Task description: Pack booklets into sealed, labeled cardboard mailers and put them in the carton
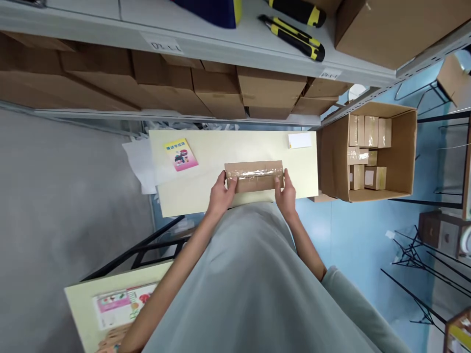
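A small cardboard box (253, 184) with clear shiny tape along its top is held level over the front part of the pale yellow table (206, 189). My left hand (222, 192) grips its left end, thumb on the near face. At the right end, my right hand (285, 192) is closed on it in the same way. Left of the box lies a yellow and pink booklet (181, 155) with cartoon figures. A white label or slip (299, 140) rests near the table's back right corner. The fingers behind and under the box are hidden.
Right of the table stands a large open carton (333, 159) with several small taped boxes inside. Above runs a grey shelf (206, 37) bearing a yellow-black utility knife (294, 38); brown cartons (270, 88) line the level below. A second table (79, 294) is at lower left.
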`<state>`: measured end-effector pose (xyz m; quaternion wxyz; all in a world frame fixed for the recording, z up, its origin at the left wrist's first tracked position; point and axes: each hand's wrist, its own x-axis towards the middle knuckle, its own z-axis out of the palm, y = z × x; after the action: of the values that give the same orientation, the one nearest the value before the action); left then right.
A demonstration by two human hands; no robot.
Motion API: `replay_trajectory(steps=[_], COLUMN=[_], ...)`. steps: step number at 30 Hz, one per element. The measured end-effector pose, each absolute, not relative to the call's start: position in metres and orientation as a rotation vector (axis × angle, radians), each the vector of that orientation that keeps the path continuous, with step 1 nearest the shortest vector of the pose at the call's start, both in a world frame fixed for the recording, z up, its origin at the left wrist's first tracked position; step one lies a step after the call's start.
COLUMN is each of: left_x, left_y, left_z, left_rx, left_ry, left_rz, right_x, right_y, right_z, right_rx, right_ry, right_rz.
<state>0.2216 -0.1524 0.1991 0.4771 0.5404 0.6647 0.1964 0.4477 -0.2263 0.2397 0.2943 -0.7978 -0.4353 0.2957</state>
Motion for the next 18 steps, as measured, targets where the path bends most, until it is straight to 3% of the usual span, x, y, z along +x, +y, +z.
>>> replay_trajectory(steps=[8, 18], left_x=[0.262, 0.252], left_y=[-0.15, -0.153], left_z=[0.22, 0.186], left_rx=[1.225, 1.381], left_ry=[1.81, 1.781], left_rz=[0.425, 0.501], right_x=[0.447, 0.462], right_y=[-0.203, -0.197], right_z=[0.212, 0.192], right_rx=[-2.255, -2.28], right_ry=[-1.071, -1.153], right_rz=[0.91, 0.912])
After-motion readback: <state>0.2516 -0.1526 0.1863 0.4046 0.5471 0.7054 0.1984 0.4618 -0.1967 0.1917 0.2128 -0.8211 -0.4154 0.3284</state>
